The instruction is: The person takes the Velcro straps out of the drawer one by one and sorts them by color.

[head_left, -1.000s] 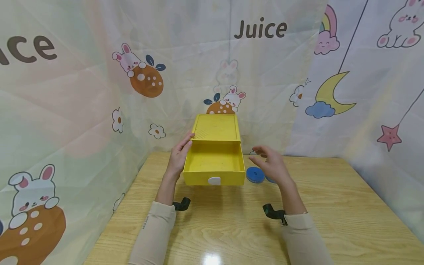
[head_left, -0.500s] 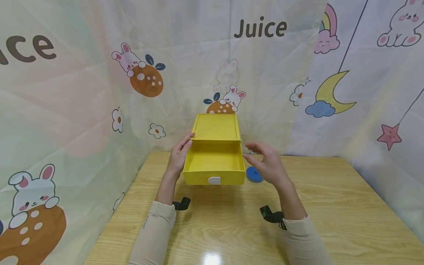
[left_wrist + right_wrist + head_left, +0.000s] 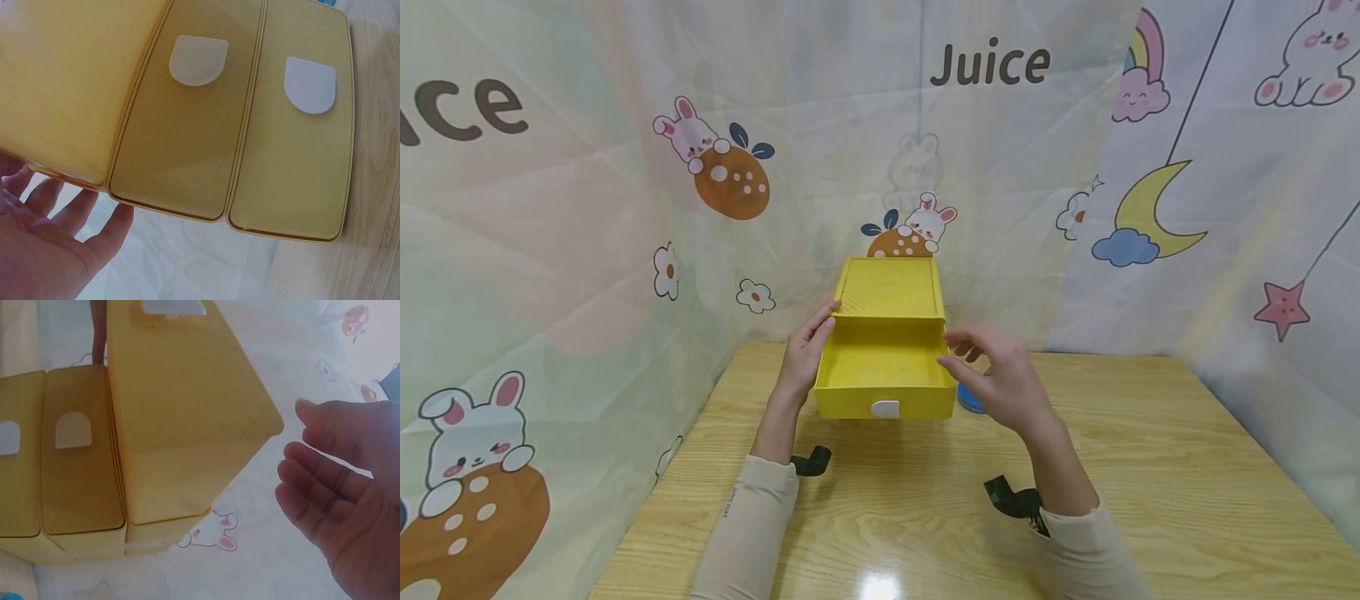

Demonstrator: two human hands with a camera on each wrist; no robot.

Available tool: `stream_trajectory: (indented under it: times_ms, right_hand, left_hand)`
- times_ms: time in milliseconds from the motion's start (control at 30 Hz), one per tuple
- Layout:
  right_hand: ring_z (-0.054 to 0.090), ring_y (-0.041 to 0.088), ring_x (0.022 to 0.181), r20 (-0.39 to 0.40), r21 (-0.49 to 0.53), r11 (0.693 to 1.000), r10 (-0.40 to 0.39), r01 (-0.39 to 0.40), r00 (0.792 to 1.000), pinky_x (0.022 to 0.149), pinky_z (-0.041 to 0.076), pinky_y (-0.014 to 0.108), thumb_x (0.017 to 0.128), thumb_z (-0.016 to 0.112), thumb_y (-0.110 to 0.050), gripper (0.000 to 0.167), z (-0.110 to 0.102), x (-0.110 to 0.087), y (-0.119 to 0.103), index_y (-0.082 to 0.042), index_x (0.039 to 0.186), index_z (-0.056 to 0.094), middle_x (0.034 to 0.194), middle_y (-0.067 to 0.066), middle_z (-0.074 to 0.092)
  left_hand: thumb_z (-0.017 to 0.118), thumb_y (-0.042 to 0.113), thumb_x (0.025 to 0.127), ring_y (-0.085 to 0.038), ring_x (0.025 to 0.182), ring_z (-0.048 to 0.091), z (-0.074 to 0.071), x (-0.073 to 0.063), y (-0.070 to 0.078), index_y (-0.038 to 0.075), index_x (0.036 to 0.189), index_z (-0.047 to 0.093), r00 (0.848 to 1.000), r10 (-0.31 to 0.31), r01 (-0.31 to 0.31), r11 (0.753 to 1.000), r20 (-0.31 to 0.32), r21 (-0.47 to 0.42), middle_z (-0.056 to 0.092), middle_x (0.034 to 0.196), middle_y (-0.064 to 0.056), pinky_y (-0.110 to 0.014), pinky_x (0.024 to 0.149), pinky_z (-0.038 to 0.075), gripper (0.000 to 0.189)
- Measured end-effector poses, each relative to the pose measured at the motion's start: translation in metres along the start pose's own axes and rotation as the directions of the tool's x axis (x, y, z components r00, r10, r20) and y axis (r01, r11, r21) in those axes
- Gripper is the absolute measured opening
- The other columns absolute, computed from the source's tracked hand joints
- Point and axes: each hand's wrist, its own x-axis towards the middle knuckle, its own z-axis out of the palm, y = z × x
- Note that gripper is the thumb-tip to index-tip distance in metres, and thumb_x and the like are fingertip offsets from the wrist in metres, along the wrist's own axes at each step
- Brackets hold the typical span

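Note:
A yellow drawer cabinet stands at the back of the table. Its top drawer, with a white tab on the front, is pulled out and nothing shows inside. Two closed drawers lie beneath it: a middle drawer and a bottom drawer. My left hand rests against the left side of the cabinet, its fingers fairly straight along the edge. Beside the drawer's right wall hovers my right hand, fingers loosely bent. The right wrist view shows a gap between it and the drawer, and it holds nothing.
A blue disc lies on the wooden table right of the cabinet, partly hidden by my right hand. Behind the table hangs a printed cloth, with another side of it along the left.
My right hand has moved left, closer to the drawer's right wall, and covers more of the blue discs. My left hand, the cabinet and the drawer have stayed put.

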Motion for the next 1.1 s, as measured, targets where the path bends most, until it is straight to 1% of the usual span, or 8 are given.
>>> stream_trajectory:
  times_ms: [100,233,333,533,700,800,933,1100]
  right_hand:
    - [0.066,0.020,0.089,-0.008,0.015,0.999,-0.029,0.030,1.000,0.074,0.061,0.038,0.086,0.084,-0.004,0.030,0.001,0.000,-0.005,-0.006,0.114,0.074,0.101,0.003,0.074]
    - [0.064,0.014,0.083,-0.006,0.021,0.999,-0.047,0.047,0.999,0.070,0.059,0.031,0.085,0.085,-0.002,0.032,0.003,-0.001,-0.010,-0.006,0.114,0.072,0.096,0.001,0.072]
    - [0.064,0.009,0.076,0.007,0.039,0.999,-0.037,0.037,0.999,0.064,0.059,0.027,0.086,0.085,-0.004,0.030,0.004,-0.001,-0.016,-0.006,0.114,0.072,0.089,-0.001,0.071]
    - [0.063,0.002,0.059,0.073,0.094,0.996,0.000,-0.007,0.997,0.056,0.057,0.023,0.088,0.083,-0.009,0.022,0.006,-0.004,-0.027,-0.009,0.108,0.074,0.074,-0.006,0.071]
    - [0.065,0.000,0.059,0.162,0.140,0.990,-0.030,0.007,0.986,0.057,0.058,0.021,0.088,0.083,-0.006,0.011,0.012,-0.005,-0.033,-0.010,0.097,0.079,0.073,-0.001,0.074]
    - [0.064,-0.003,0.062,0.220,0.113,0.994,-0.025,0.000,0.975,0.059,0.057,0.019,0.089,0.083,-0.011,0.005,0.017,-0.006,-0.036,-0.009,0.093,0.080,0.075,-0.003,0.075]
    - [0.062,-0.004,0.063,0.287,0.063,0.998,-0.004,-0.014,0.958,0.054,0.053,0.018,0.091,0.082,-0.015,0.006,0.024,-0.007,-0.041,-0.010,0.094,0.081,0.077,-0.004,0.077]
    - [0.062,-0.004,0.064,0.331,0.015,0.999,0.032,-0.039,0.943,0.052,0.050,0.018,0.091,0.082,-0.015,0.006,0.033,-0.007,-0.046,-0.014,0.096,0.082,0.082,-0.003,0.079]
  left_hand:
    - [0.050,0.030,0.112,-0.010,0.158,0.027,0.000,0.001,0.000,0.017,0.151,0.056,1.000,0.004,-0.004,1.000,0.004,-0.001,0.036,0.169,0.001,-0.039,0.130,0.023,0.042]
    - [0.049,0.030,0.112,-0.009,0.157,0.027,-0.001,0.001,0.000,0.017,0.151,0.056,1.000,0.001,-0.001,1.000,0.006,0.000,0.036,0.169,-0.001,-0.038,0.130,0.023,0.042]
    - [0.049,0.031,0.112,-0.007,0.157,0.028,0.000,0.000,0.000,0.017,0.151,0.056,1.000,-0.001,0.001,1.000,0.006,0.003,0.036,0.169,-0.001,-0.037,0.130,0.024,0.042]
    - [0.050,0.031,0.112,-0.009,0.157,0.028,0.000,0.000,0.000,0.017,0.151,0.056,1.000,0.003,-0.003,1.000,0.006,-0.001,0.037,0.168,0.000,-0.039,0.130,0.024,0.042]
    - [0.050,0.031,0.112,-0.008,0.157,0.028,-0.001,0.000,-0.001,0.017,0.150,0.057,1.000,0.003,-0.003,1.000,0.007,0.005,0.038,0.168,0.001,-0.037,0.130,0.023,0.042]
    - [0.050,0.032,0.112,-0.007,0.157,0.028,-0.001,0.000,-0.002,0.018,0.150,0.057,1.000,0.006,-0.006,1.000,0.008,0.005,0.037,0.169,0.000,-0.037,0.130,0.023,0.042]
    - [0.050,0.031,0.112,-0.009,0.158,0.027,-0.001,0.001,-0.003,0.017,0.151,0.057,1.000,0.012,-0.012,1.000,0.012,-0.007,0.036,0.169,-0.002,-0.038,0.131,0.022,0.042]
    - [0.051,0.030,0.111,-0.009,0.157,0.027,-0.001,0.001,-0.003,0.016,0.151,0.057,1.000,0.010,-0.010,1.000,0.009,-0.008,0.036,0.169,-0.004,-0.038,0.130,0.023,0.042]
